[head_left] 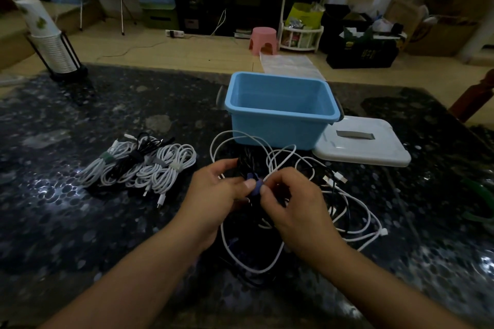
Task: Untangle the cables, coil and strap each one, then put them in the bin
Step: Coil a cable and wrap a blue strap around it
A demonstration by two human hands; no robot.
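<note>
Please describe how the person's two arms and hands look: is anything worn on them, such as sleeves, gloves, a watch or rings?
Both forearms are bare up to the bottom edge of the picture; no sleeve shows. The left hand and the right hand wear no gloves. No watch or bracelet is seen at either wrist, and no ring on the fingers that show. The nails look short and plain, though the light is dim.

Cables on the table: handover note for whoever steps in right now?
Left hand and right hand: both pinch a blue strap around a black cable, held over the loose pile.
Done: a row of strapped coils lies left of the blue bin.
Bin holds no cables; its white lid lies to its right.
Left: finish this strap, untangle and strap the loose cables, then put all of them in the bin.
</note>
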